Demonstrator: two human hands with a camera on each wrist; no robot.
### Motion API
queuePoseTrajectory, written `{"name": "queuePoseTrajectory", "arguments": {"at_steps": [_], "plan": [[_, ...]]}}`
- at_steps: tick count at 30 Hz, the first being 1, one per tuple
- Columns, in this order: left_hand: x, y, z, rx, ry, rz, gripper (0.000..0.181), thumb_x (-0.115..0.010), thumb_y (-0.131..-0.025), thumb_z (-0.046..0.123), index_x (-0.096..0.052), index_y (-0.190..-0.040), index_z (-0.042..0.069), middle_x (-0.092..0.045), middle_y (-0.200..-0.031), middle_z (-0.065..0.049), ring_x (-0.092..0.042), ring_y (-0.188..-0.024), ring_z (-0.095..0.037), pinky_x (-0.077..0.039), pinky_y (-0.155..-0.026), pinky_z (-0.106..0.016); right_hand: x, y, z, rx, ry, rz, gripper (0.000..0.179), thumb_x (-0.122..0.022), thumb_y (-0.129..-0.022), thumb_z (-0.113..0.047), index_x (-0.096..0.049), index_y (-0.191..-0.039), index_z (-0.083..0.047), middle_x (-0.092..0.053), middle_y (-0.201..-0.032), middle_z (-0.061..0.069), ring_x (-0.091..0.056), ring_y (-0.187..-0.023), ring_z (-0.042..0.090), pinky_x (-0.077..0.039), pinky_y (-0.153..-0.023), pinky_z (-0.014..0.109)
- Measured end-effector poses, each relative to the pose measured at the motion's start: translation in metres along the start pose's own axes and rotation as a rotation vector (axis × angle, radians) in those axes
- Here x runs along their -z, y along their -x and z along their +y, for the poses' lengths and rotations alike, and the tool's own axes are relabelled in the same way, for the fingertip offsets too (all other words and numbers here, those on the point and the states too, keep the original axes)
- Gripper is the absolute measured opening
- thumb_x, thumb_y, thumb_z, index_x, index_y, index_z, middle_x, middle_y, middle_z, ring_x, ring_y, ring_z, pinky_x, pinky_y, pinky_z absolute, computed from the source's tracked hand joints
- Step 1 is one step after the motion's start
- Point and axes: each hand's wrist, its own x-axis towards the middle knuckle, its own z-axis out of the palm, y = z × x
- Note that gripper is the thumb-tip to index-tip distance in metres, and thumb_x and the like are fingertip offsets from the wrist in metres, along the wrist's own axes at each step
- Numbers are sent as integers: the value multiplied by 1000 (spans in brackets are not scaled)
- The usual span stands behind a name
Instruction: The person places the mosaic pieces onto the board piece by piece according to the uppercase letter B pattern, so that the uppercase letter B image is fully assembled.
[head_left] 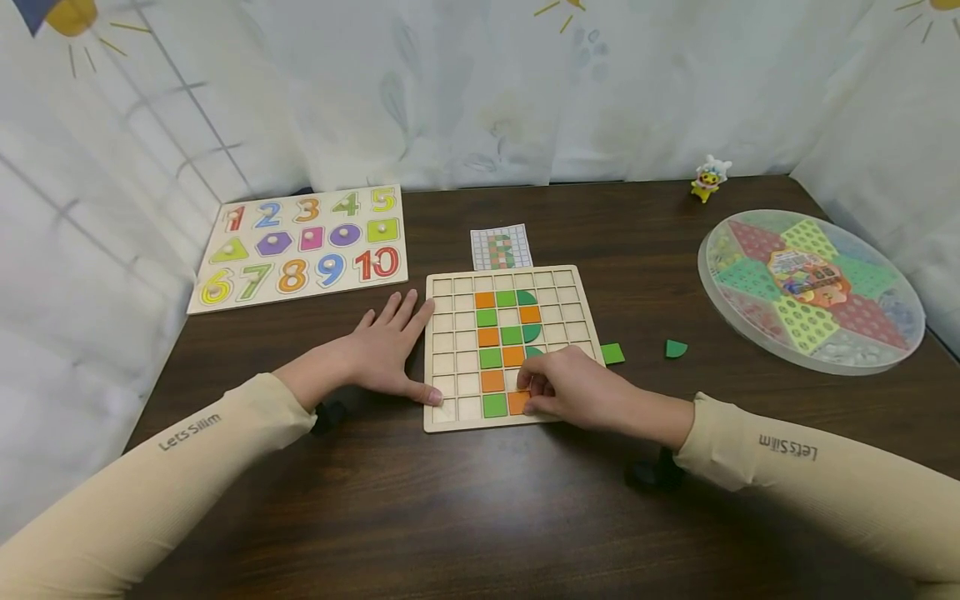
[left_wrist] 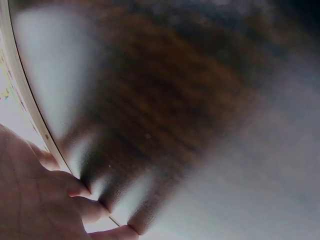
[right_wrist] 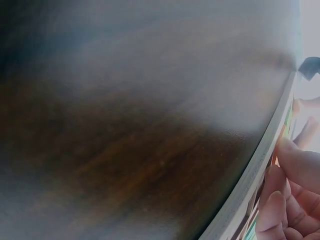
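A wooden grid board point(head_left: 558, 312) lies on the table, with several orange, light green and dark green tiles in its middle columns. My left hand point(head_left: 382, 350) is spread at the board's left edge, its thumb on the lower left corner. In the left wrist view its fingers point(left_wrist: 92, 209) lie along the edge. My right hand point(head_left: 581, 387) bends over the lower middle, thumb and curled fingers at an orange square tile point(head_left: 517, 403) in the bottom row. The right wrist view shows the thumb point(right_wrist: 300, 162) against something orange; the fingertip contact is partly hidden.
A printed pattern card point(head_left: 501, 247) lies behind the board. Right of it are a light green square point(head_left: 613, 354) and a dark green quarter-circle point(head_left: 676, 348). A number-and-shape puzzle point(head_left: 281, 242) lies left; a round game board point(head_left: 810, 287) and small yellow figurine point(head_left: 708, 179) are right.
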Motion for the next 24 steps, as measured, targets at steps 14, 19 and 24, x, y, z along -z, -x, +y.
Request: {"name": "queuePoseTrajectory", "arguments": {"at_steps": [14,19,24], "plan": [[0,1,0,-1,8,-1,134,-74,-78,73,2,-165,5,10,-170,-26,8,-157,-48,-8,-120,-73,7,3,7,-3,-16,15,12,-79,-90,-12,-76,-100,-6,-73,-83,-2,-58,-71,4,-50,-68,20],[-1,0,1,4,10,-3,134,-74,-77,73,2,-165,5,10,-170,-26,8,-157,-48,-8,-120,-73,27,14,25,-76,-12,114,11,-76,-92,-10,-77,-102,-6,-74,-87,0,-63,-76,8,-53,-70,26],[0,0,1,6,6,-1,135,-74,-77,73,2,-165,5,10,-170,-26,8,-157,-48,-8,-120,-73,48,30,57,-171,13,195,12,-73,-95,-12,-76,-105,-7,-74,-90,2,-61,-76,12,-51,-68,30]]}}
